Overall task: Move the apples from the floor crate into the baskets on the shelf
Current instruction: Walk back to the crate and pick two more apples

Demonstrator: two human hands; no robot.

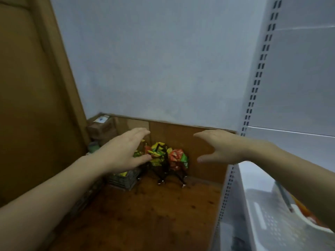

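Note:
My left hand and my right hand are both stretched out in front of me with the fingers spread and nothing in them. They hover above the brown floor in a room corner. No apples are visible. A grey slatted crate sits on the floor under my left hand, with something yellow inside. At the bottom right, a white perforated basket rests on the white shelf, partly hidden by my right forearm.
Small black wire carts filled with colourful snack packets stand in the corner. A cardboard box sits against the brown door on the left. The shelf's slotted upright rises at the right. The wall is pale blue.

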